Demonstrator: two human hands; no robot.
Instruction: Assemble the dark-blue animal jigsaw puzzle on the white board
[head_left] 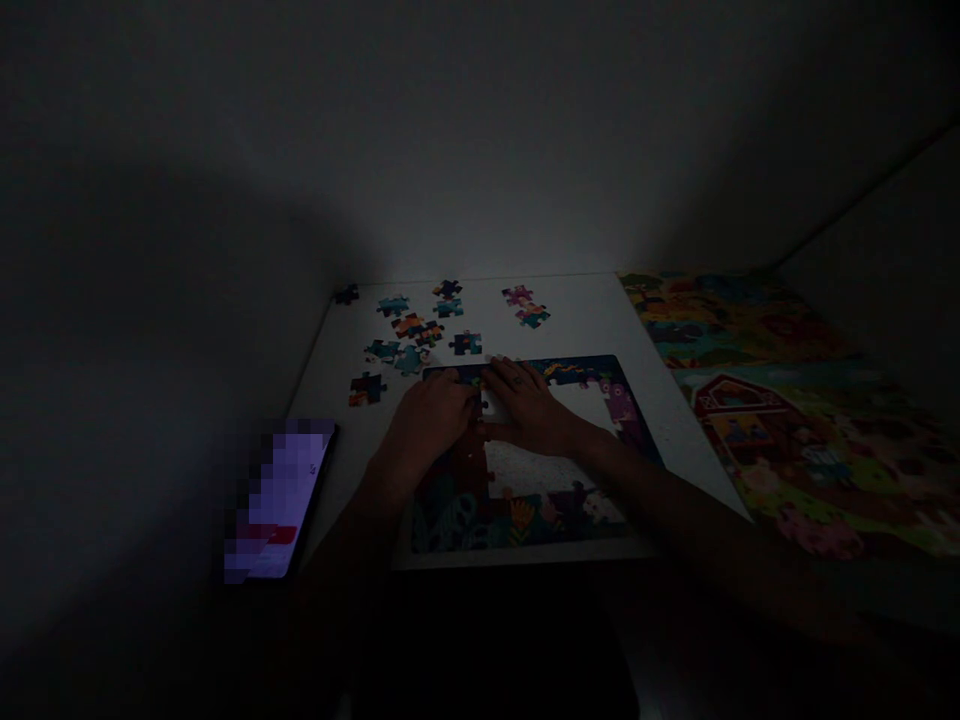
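A partly assembled jigsaw puzzle (465, 465) lies in front of me, its dark border joined around a pale middle. My left hand (439, 410) rests on its upper left part, fingers curled and pressed together at a puzzle piece (484, 402) that is mostly covered. Beside it, my right hand (529, 408) lies over the puzzle with fingers stretched toward the top edge; a ring shows on one finger. The fingertips of both hands almost meet. Dim light hides the exact contact. Above the puzzle lie several loose puzzle pieces (409, 326), including a joined pink and teal pair (526, 305).
A phone (289, 495) with a lit screen lies at the left, by the edge of the white table (577, 310). At the right are colourful farm pictures (795, 450). A pale wall (480, 150) rises behind the table.
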